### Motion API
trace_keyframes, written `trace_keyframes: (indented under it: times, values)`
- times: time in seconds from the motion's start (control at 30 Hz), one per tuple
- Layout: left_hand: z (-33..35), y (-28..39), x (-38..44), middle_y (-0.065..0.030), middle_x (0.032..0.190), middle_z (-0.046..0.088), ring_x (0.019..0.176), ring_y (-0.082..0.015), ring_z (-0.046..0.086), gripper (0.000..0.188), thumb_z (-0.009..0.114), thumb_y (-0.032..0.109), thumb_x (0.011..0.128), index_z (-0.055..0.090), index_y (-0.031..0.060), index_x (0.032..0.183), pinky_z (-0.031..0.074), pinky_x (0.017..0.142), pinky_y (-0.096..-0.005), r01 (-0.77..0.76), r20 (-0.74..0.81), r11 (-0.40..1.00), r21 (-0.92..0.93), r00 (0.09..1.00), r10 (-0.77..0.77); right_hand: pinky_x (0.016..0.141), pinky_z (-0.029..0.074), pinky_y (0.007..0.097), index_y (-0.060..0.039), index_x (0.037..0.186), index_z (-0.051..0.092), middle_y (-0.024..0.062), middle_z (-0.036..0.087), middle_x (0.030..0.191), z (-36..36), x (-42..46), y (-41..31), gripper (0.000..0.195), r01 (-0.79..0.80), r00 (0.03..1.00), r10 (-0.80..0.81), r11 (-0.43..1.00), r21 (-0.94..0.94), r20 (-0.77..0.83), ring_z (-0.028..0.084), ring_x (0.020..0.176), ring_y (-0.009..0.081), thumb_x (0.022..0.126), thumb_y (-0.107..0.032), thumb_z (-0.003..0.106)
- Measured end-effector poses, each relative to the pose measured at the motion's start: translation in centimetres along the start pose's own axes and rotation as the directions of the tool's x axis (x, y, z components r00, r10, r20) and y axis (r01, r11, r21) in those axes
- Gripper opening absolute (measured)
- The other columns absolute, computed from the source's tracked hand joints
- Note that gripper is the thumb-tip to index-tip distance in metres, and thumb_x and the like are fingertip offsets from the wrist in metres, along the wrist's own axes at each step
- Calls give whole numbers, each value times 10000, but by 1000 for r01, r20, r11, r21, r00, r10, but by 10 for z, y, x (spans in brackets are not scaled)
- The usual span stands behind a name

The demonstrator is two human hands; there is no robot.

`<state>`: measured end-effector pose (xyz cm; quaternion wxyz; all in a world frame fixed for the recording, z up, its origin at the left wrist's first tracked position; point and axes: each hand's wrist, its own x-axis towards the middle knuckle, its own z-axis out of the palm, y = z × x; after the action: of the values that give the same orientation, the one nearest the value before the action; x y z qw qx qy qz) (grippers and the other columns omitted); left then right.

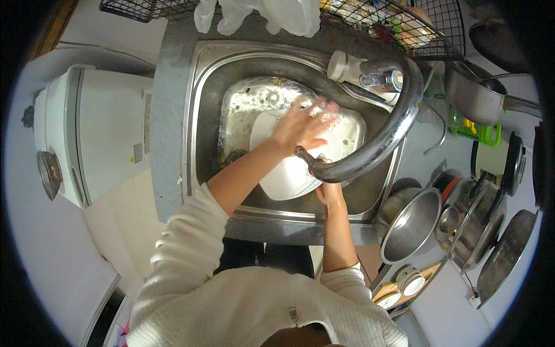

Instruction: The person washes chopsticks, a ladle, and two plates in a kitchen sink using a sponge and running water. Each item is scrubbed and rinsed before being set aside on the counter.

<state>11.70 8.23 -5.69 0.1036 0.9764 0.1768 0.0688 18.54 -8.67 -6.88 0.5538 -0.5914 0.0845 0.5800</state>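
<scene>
A white plate [282, 173] lies tilted inside the stainless steel sink [364, 195], above the water in its bottom. My left hand [301, 126] is spread across the far part of the plate, blurred by motion, fingers apart; whether the palm touches it I cannot tell. At the near right rim, my right hand [330, 193] grips the plate, its fingers partly hidden behind the spout. The curved metal faucet [381, 147] arches in from the right, and its outlet [301, 152] hangs over the plate, close to my left wrist.
A metal pot [412, 225] and a lidded pan [477, 221] stand right of the sink. A saucepan [475, 99] sits at the back right. Wire baskets [442, 26] and a plastic bag [295, 17] line the back. A white refrigerator or freezer [112, 117] stands left.
</scene>
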Motion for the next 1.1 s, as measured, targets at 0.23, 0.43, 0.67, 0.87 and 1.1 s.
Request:
trace_keyframes:
  times: [0.23, 0.43, 0.67, 0.87, 1.1]
  values:
    - [-10, -19, 24, -67, 725, 628, 666, -219, 631, 409, 515, 492, 786, 608, 98, 848, 490, 591, -361, 239, 360, 960, -144, 917, -174, 902, 389, 354, 21, 1230, 397, 103, 509, 1164, 5, -10, -26, 482, 87, 996, -87, 996, 9, -1, 501, 1055, 230, 829, -199, 548]
    - [-5, -14, 24, -86, 647, 612, 584, -249, 619, 426, 510, 518, 775, 603, 102, 755, 481, 496, -335, 98, 7, 972, -215, 995, -99, 652, 409, 253, -84, 845, 511, 4, 496, 839, 1, -2, -35, 130, 173, 984, -174, 985, -22, -36, 465, 765, 97, 869, -201, 562]
    - [21, -35, -17, -154, 891, 622, 790, -252, 607, 390, 634, 300, 772, 580, -4, 1010, 470, 673, -360, 571, 436, 40, -820, 668, -604, 805, 453, 344, 5, 1119, 448, 78, 503, 987, -8, 17, -23, 308, 272, 962, -250, 925, 266, -113, 503, 914, 189, 847, -89, 559]
    - [23, 36, -82, -120, 987, 571, 861, -210, 566, 342, 564, 52, 778, 498, -29, 1104, 459, 745, -341, 49, 690, -729, -683, 371, -622, 864, 456, 384, 23, 1116, 462, 129, 549, 950, 32, 54, 19, 369, 324, 940, -336, 811, 487, -65, 544, 904, 254, 776, -10, 601]
    - [-11, 13, -103, -137, 1062, 538, 923, -211, 551, 389, 541, 81, 809, 448, -50, 1163, 482, 753, -351, 331, 641, -549, -768, 373, -671, 820, 465, 350, 83, 1138, 443, 158, 547, 1043, 47, 76, 12, 389, 260, 954, -264, 964, -49, -140, 554, 899, 261, 860, -167, 553]
